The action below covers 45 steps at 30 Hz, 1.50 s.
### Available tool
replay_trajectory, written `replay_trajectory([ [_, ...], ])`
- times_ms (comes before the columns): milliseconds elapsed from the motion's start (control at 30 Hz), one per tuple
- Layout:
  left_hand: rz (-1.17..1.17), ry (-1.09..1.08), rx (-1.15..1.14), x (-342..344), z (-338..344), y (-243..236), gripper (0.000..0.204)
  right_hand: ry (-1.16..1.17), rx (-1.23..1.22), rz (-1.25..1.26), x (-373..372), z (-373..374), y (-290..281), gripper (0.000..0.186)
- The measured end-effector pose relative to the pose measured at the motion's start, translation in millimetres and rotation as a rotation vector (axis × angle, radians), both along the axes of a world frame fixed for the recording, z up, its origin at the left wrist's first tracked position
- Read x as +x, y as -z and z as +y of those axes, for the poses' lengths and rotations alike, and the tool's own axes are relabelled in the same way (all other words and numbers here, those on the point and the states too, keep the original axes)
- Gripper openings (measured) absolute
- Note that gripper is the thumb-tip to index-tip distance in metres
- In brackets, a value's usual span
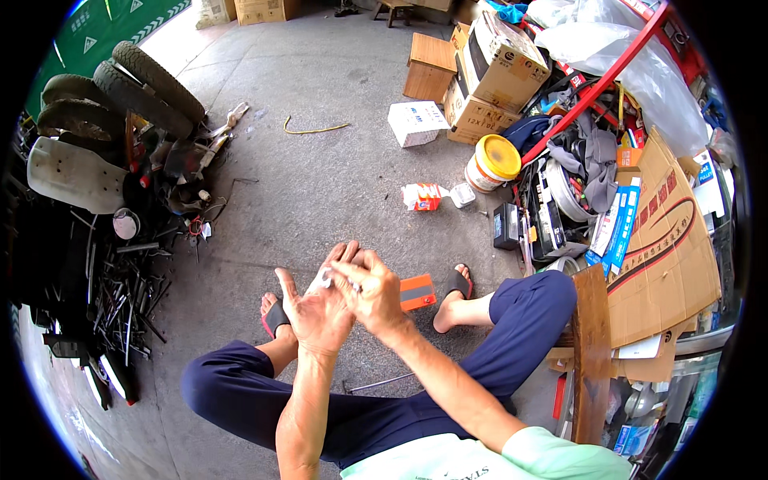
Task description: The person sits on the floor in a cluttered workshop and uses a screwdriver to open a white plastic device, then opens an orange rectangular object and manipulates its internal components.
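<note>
My left hand (314,308) is turned palm up at the centre, thumb out and fingers stretched. My right hand (374,292) is closed in a pinch just over the left palm, with small greyish bits at its fingertips, too small to name; whether they rest on the palm is unclear. Beyond my hands, an orange flat object (417,290) lies on the ground between my sandalled feet. A thin metal rod (380,382) lies beneath my arms.
Tyres (136,96) and tools (132,304) are piled left. Right are stacked cartons (500,60), a yellow-lidded bucket (494,157), cardboard (660,240), clutter and a wooden bench (590,352). A white box (416,122), red-white packet (420,196) and yellow cord (312,128) lie ahead.
</note>
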<state>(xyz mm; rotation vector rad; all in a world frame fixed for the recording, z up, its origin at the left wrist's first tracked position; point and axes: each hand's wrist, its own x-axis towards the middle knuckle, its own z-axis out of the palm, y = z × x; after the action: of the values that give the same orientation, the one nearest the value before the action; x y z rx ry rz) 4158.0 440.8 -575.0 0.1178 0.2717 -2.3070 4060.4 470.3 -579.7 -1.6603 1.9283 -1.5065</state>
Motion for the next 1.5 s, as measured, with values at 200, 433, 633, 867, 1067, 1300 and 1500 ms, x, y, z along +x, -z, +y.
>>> replay_trajectory([
  [200, -0.043, 0.008, -0.227, -2, 7, -25, 0.081, 0.374, 0.029, 0.100, -70, -27, 5, 0.015],
  [433, -0.131, 0.041, -0.241, -4, 11, 8, 0.063, -0.134, -0.023, 0.081, 27, 17, -17, 0.017],
  [633, -0.065, 0.085, -0.076, 0, 14, 10, 0.066, 0.185, 0.141, 0.273, -20, -23, 9, 0.010],
  [867, 0.108, -0.191, 0.070, 2, -9, -2, 0.077, 0.022, -0.009, 0.073, -18, 6, -40, 0.016],
  [1067, 0.145, -0.207, 0.082, 3, -5, -2, 0.090, -0.083, -0.055, 0.078, 20, 23, 1, 0.022],
  [1300, 0.359, -0.323, 0.243, 10, -10, -16, 0.091, 0.171, -0.071, -0.001, -44, -2, -16, 0.017],
  [1500, 0.178, -0.266, 0.176, 3, -7, 0, 0.088, -0.193, -0.014, 0.006, 20, 49, -1, 0.017],
])
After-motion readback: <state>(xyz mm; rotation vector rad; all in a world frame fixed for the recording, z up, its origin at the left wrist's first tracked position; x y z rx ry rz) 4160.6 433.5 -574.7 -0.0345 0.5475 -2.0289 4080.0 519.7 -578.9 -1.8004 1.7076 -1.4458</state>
